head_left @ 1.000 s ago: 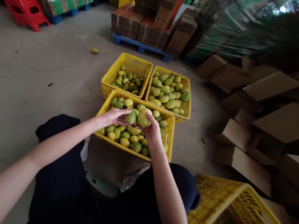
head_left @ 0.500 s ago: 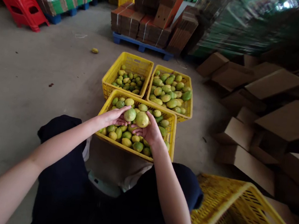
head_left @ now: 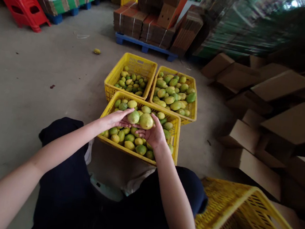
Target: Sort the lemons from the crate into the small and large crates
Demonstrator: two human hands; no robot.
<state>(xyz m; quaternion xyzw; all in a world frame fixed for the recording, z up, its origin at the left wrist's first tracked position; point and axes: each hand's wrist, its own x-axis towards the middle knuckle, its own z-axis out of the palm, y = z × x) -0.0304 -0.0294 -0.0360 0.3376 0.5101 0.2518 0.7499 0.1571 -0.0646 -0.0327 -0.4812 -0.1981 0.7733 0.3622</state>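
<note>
My left hand [head_left: 116, 119] is curled round a green lemon [head_left: 133, 117], thumb on top and fingers beneath. Close beside it, my right hand [head_left: 154, 131] holds a yellow-green lemon [head_left: 146, 121] between thumb and fingers. Both fruits are held up over the near yellow crate [head_left: 176, 143], which contains many green and yellow lemons. Behind it stand two more yellow crates: the left one [head_left: 108, 82] is partly filled with smaller fruit, and the right one [head_left: 194, 110] holds larger, longer fruit.
Another yellow crate [head_left: 223, 214] stands at my right knee. Cardboard boxes [head_left: 258, 170] lie heaped on the right. One lemon [head_left: 96, 51] lies on the floor, and a red stool [head_left: 24, 8] stands far left. Bundled cardboard sits on a blue pallet [head_left: 145, 47] at the back.
Both hands still hold their lemons over the near crate. The fruits have shifted only very slightly, and the right fingers look a little more spread out beneath theirs.
</note>
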